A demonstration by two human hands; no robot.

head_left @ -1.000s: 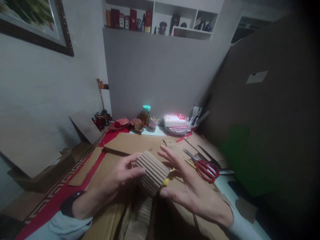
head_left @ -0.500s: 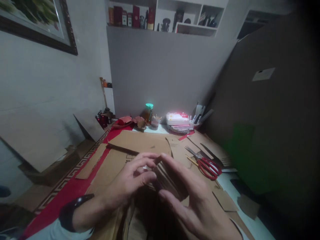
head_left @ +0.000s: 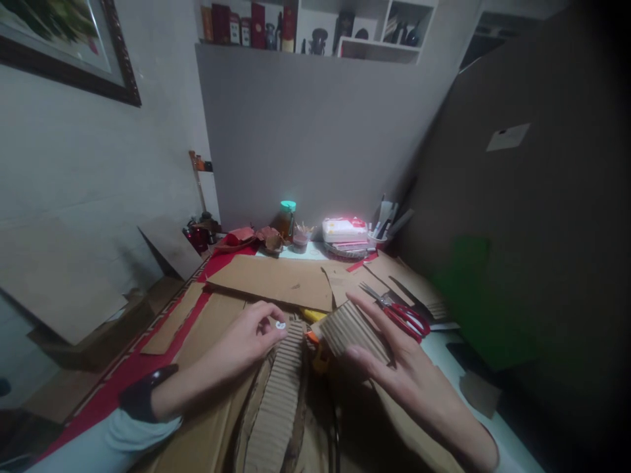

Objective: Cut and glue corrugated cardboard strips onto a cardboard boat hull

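Note:
My right hand (head_left: 394, 361) grips a small block of corrugated cardboard (head_left: 352, 332) between thumb and fingers, its ridged face turned to me. My left hand (head_left: 259, 334) is pinched, with thumb and forefinger closed on a small white piece with dark marks (head_left: 280, 325) that I cannot identify. A long curved cardboard piece with a ridged top (head_left: 277, 401) runs toward me, just below the left fingertips. Between the hands, partly behind the block, is an orange-and-yellow tool (head_left: 320, 360), its kind unclear. A yellow object (head_left: 314, 316) shows beyond it.
Red-handled scissors (head_left: 407, 318) lie right of the block. Flat cardboard sheets (head_left: 271, 276) cover the table's middle, over a red patterned cloth (head_left: 93, 407). At the back stand a jar with a turquoise lid (head_left: 288, 220), a pack of tissues (head_left: 345, 230) and a pen cup (head_left: 382, 230).
My hands have come apart. The cardboard block moved right with my right hand and turned its ridged face up; my left hand drew away left. The tool between them shows now.

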